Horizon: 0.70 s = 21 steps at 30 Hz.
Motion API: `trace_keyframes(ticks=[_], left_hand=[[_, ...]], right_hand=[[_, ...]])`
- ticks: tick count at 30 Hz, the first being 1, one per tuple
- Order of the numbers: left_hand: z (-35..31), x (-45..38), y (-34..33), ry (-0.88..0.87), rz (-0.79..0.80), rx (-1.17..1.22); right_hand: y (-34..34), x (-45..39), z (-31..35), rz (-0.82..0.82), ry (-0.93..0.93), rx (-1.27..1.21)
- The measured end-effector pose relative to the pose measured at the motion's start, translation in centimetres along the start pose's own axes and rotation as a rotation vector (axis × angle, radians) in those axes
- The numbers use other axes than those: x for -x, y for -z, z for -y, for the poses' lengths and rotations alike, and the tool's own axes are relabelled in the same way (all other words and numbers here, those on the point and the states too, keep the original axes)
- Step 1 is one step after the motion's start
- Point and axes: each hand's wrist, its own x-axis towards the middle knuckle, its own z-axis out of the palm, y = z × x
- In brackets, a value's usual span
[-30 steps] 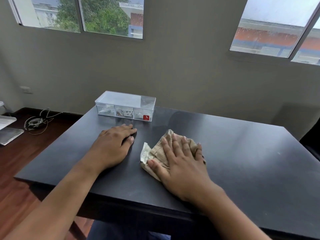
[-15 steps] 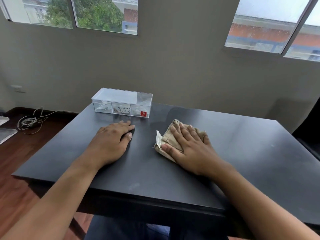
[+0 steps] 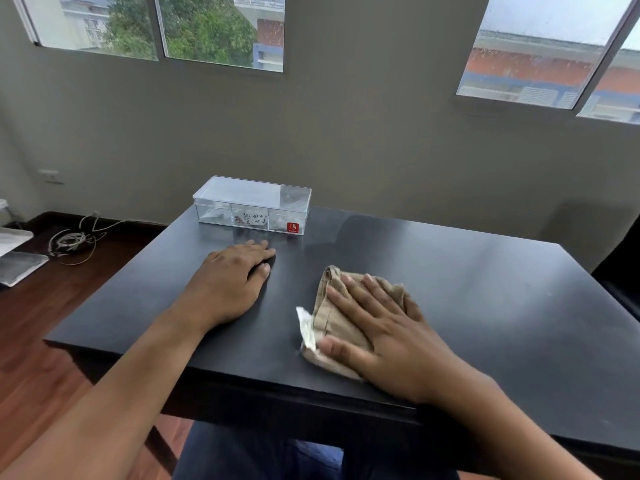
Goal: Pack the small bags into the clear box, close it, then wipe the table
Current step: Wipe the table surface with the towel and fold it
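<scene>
**Now: box shut at the far edge, cloth pressed flat on the table**

Here we see the clear box (image 3: 252, 205) standing at the far left edge of the dark table (image 3: 485, 289), its lid on. Through its front wall we make out small bags (image 3: 251, 219) in its compartments, one white with dark marks, and a red sticker (image 3: 292, 227) at the right end; how many bags there are we cannot tell.

Nearer to us, a tan cloth (image 3: 332, 317) lies bunched on the table, with a white corner poking out at its left. The right hand (image 3: 384, 336) lies on top of it, fingers (image 3: 349, 299) spread and released, pressing down flat, not clenched around it.

The left hand (image 3: 230, 282) rests palm down on the bare table, just in front of the box and apart from it, fingers loose and holding nothing.

On the wooden floor (image 3: 31, 341) at the left lies a coil of cable (image 3: 69, 240).
</scene>
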Motion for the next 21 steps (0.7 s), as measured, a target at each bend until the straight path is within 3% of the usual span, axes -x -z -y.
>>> trace_keyframes(ticks=[6, 10, 14, 21], left_hand=[[-0.3, 0.2, 0.2, 0.000, 0.008, -0.007], [-0.5, 0.4, 0.4, -0.017, 0.007, -0.008], [-0.7, 0.5, 0.3, -0.046, 0.011, 0.032], [-2.2, 0.6, -0.2, -0.079, 0.017, 0.114]], right_hand=[[-0.1, -5.2, 0.9, -0.011, -0.163, -0.014], [-1.3, -2.0, 3.1, -0.036, -0.044, -0.010], [-0.9, 1.8, 1.1, -0.026, 0.015, -0.012], [0.2, -1.7, -1.4, -0.016, -0.205, -0.062]])
